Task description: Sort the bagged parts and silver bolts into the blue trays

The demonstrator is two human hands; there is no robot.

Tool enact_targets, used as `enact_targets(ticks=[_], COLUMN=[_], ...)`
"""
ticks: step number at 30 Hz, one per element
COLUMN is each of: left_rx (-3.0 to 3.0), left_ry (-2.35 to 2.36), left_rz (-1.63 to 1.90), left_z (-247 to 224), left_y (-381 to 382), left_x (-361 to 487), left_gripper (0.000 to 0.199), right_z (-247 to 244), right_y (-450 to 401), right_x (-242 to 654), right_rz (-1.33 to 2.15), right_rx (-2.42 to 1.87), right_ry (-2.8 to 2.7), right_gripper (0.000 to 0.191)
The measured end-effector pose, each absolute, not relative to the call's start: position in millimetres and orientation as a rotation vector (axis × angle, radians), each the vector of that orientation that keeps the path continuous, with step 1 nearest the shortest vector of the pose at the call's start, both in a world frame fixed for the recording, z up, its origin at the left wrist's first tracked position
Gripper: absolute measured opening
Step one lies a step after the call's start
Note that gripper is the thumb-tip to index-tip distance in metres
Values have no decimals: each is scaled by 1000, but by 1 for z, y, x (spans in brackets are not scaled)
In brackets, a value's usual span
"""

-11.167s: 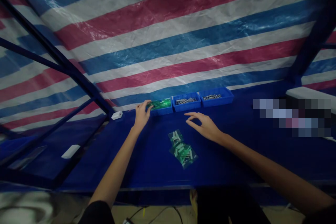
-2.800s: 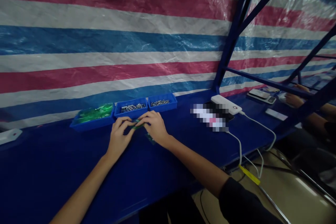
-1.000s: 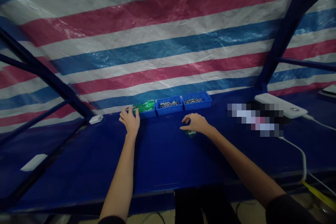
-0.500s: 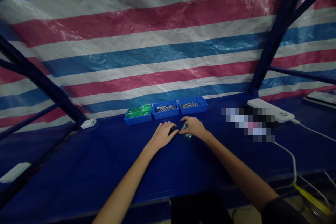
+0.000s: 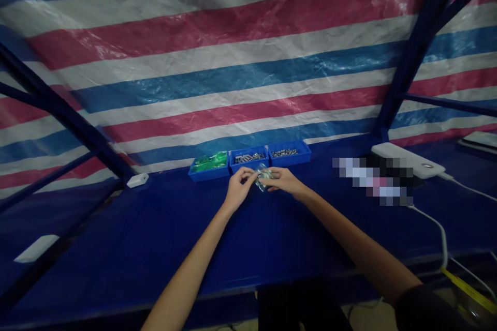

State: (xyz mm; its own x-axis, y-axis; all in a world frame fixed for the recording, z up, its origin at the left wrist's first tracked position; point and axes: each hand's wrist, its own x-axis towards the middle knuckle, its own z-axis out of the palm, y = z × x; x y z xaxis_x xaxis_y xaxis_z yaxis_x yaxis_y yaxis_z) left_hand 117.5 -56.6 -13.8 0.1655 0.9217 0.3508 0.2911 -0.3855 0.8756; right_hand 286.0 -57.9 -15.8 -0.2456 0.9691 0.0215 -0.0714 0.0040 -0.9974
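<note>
Left hand (image 5: 237, 186) has joined right hand (image 5: 286, 181), both pinching the small bag (image 5: 261, 171) toward the back edge of the bench (image 5: 155, 238), a handling step I judge calls for steady grips.

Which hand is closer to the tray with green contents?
Left. The left hand is by the tray, at its near right corner; the right hand is farther right.
</note>
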Motion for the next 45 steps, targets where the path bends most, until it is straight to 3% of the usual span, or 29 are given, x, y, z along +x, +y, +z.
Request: enact_targets(ticks=[9,16,20,22,26,33,45], left_rx=[1831,2156,2491,2542,2471,2123,2329], left_ry=[1246,1235,1323,1370,1478,1734,2074], left_rz=[1291,1495,1496,1482,1568,1890,1369], left_z=[-9,-9,-8,-7,-1,4,-12], left_y=[-61,-65,-72,-74,-68,-34,-17], left_x=[123,122,123,124,115,53,12], left_gripper=[26,14,11,14,14,17,16], right_z=[-21,-15,-13,-14,-17,-19,-15], right_y=[-45,-58,-62,-63,-62,-61,-64], right_x=[288,289,291,291,287,285,283], right_rz=[1121,617,306,290,332,351,373], right_rx=[-979,-899,-879,-899,-990,-1002,-949], right_ry=[-1240,-1510,-1594,-1590,-1553,-1503,-1483], right_gripper=[34,5,13,7,27,21,17])
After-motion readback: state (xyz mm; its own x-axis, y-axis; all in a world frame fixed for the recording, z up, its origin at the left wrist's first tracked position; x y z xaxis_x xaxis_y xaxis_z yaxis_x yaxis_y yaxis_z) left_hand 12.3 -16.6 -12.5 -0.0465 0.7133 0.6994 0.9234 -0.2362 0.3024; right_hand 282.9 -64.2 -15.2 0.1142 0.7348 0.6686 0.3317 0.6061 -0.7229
